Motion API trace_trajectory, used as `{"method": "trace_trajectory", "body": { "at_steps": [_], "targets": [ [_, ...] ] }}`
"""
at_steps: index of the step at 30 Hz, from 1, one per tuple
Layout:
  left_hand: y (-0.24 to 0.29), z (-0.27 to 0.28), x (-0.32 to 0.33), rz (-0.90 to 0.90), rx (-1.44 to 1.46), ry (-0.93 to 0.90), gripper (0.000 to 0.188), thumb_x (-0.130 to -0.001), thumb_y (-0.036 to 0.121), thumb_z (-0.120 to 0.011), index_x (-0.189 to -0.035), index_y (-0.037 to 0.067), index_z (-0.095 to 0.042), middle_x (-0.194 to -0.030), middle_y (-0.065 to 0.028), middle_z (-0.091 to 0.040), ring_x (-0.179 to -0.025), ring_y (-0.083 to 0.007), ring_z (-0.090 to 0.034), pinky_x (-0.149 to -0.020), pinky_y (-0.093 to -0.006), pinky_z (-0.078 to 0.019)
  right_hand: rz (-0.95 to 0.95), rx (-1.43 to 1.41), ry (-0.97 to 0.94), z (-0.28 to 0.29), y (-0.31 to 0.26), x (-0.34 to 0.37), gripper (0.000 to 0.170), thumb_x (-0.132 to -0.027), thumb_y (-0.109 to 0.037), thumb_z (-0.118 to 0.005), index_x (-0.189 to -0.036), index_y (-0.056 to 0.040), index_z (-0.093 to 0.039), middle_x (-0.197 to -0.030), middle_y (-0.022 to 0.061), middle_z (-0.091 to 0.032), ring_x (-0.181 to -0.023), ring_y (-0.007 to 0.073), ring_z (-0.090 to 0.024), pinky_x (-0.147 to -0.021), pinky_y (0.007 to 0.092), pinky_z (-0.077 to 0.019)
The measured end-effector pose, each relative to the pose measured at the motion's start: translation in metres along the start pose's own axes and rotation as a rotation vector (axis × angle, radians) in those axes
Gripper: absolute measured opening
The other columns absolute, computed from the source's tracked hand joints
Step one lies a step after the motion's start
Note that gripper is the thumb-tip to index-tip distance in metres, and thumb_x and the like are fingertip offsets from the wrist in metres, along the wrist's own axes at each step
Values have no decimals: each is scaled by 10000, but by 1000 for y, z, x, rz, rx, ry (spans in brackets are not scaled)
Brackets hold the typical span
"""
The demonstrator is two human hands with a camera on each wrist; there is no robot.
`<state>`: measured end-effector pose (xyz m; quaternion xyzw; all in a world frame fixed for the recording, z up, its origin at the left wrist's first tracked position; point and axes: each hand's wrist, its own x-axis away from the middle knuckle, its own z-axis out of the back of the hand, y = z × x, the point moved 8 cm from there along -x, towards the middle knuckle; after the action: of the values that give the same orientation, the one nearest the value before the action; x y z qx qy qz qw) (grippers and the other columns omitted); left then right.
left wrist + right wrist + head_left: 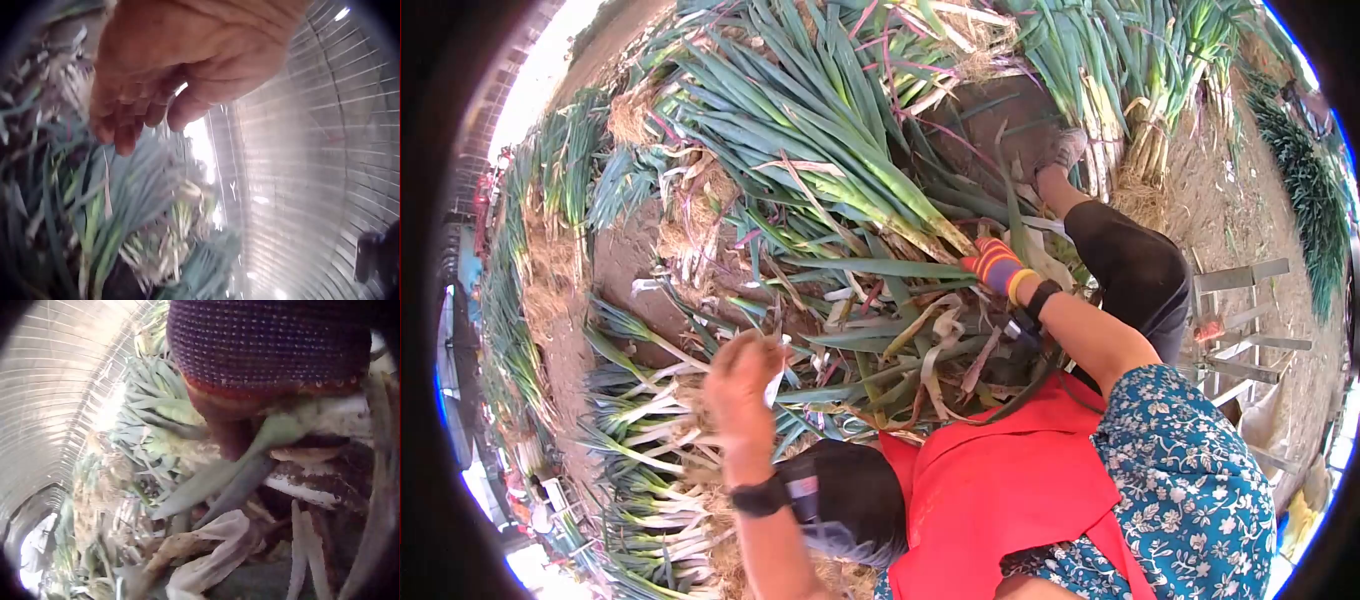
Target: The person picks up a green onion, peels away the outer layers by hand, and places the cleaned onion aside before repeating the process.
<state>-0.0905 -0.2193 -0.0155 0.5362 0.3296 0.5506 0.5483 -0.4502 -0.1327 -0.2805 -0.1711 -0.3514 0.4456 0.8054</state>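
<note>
My right hand (1000, 270), in a purple, orange and yellow striped glove, grips a green onion (337, 415) by its pale stalk. Green leaves (256, 447) come out below the gloved fingers in the right wrist view. Right beside this hand are the pale lower ends of a big pile of green onions (830, 150). My bare left hand (745, 390), blurred in the head view, is raised over the left side. Its fingers (125, 137) hang loosely bent with nothing between them in the left wrist view.
Stripped leaves (900, 345) litter the ground before my lap. A row of rooted green onions (665, 435) lies at left. Tied bundles (1150, 120) stand at the back right and along the left. A metal rack (1240, 320) is at right. My red apron (1000, 480) covers my lap.
</note>
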Motion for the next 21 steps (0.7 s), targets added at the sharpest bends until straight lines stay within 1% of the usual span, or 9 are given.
{"method": "trace_trajectory", "body": {
  "at_steps": [1,3,5,7,8,9,14,19,21],
  "targets": [
    [-16,-32,-6,68,188,-85,252,-871,101,-576,-1046,-82,-567,-918,-149,-644,-802,-212,-656,-747,-313,-548,59,-128,160,13,-5,8,517,-812,-417,-606,-1038,48,-588,-1029,238,-613,-979,361,-580,-822,397,-458],
    [-38,-84,-10,140,370,-184,228,-859,118,-619,-1032,-28,-589,-898,-133,-657,-774,-215,-659,-708,-319,-541,453,81,271,22,-44,39,357,-825,-367,-631,-882,-16,-642,-732,206,-611,-694,339,-571,-625,397,-436],
    [-48,-123,-8,201,492,-207,259,-835,117,-655,-1054,-1,-581,-938,-96,-643,-818,-186,-633,-701,-306,-515,480,-401,144,35,-65,77,304,-831,-337,-647,-891,-39,-645,-682,167,-593,-617,264,-544,-584,362,-433],
    [-37,-148,0,195,501,-175,323,-819,113,-674,-1099,9,-551,-1005,-62,-609,-877,-153,-588,-730,-315,-489,372,-540,-29,62,-100,125,309,-825,-332,-672,-906,-35,-646,-630,102,-575,-570,154,-505,-543,329,-420],
    [-24,-155,5,176,494,-176,323,-819,113,-674,-1099,9,-551,-1005,-62,-609,-877,-153,-588,-730,-315,-489,177,-680,-104,54,-96,133,309,-823,-319,-687,-939,-35,-650,-665,79,-571,-613,88,-472,-559,291,-417],
    [-6,-159,11,127,500,-178,351,-816,112,-677,-1120,10,-535,-1029,-53,-593,-894,-142,-570,-741,-321,-478,268,-705,-74,63,-110,149,321,-828,-298,-682,-983,-20,-637,-681,79,-569,-640,100,-490,-586,291,-427],
    [49,-126,33,-163,640,-67,254,-820,68,-657,-1050,8,-566,-965,-60,-625,-813,-172,-618,-682,-308,-532,521,-839,-18,98,-177,195,381,-842,-294,-670,-1051,16,-600,-687,115,-602,-641,133,-529,-594,325,-451],
    [73,-78,61,-295,684,88,213,-803,64,-671,-991,42,-573,-897,-42,-611,-773,-175,-604,-658,-324,-512,647,-786,-1,102,-222,206,362,-844,-255,-667,-1054,32,-596,-758,190,-625,-679,153,-572,-629,322,-469],
    [63,-64,69,-319,703,96,182,-802,60,-668,-959,54,-578,-875,-36,-606,-766,-173,-601,-643,-323,-502,639,-924,-154,85,-226,208,381,-878,-224,-635,-1142,38,-551,-884,45,-636,-813,72,-539,-708,265,-459]
  ]
}}
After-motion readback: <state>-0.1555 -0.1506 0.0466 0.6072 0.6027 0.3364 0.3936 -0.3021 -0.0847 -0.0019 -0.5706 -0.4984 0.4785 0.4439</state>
